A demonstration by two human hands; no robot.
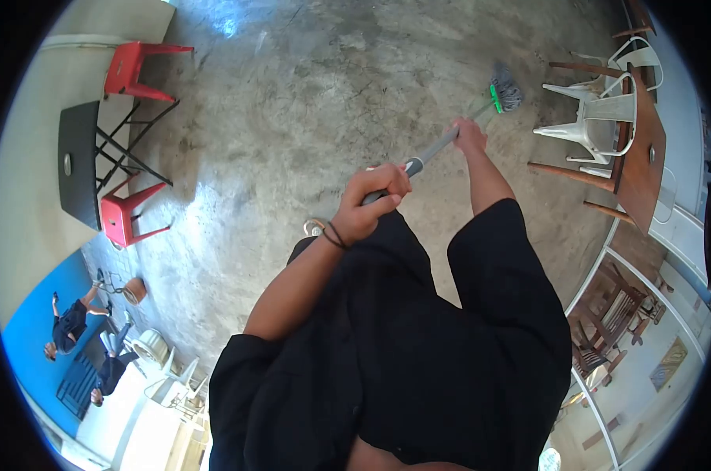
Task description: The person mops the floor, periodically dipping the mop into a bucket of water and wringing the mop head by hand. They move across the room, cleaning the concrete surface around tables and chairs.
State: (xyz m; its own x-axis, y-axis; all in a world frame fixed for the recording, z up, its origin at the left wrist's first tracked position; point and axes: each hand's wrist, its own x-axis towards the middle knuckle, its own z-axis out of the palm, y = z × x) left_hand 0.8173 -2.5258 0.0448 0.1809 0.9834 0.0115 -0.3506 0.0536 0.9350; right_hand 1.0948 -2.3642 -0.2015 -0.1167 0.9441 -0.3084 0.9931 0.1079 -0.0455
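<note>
My left hand [373,198], with a dark band at the wrist, is wrapped round the grey grip at the near end of a mop handle [434,149]. Farther along the same handle, my right hand [470,136] is closed round the pole. The handle slants up and to the right to a green clamp [495,99] with grey mop strings [508,93], which lie on the concrete floor [332,102]. Some of the strings look blurred. Parts of the fingers are hidden behind each hand.
Right: white metal chairs [587,125] beside a wooden table [642,149]; below, a glass partition [658,282]. Left: red stools [128,71] and a black table [79,165]. Two people [69,323] are at lower left, near a pot [135,291] and a fan [150,347].
</note>
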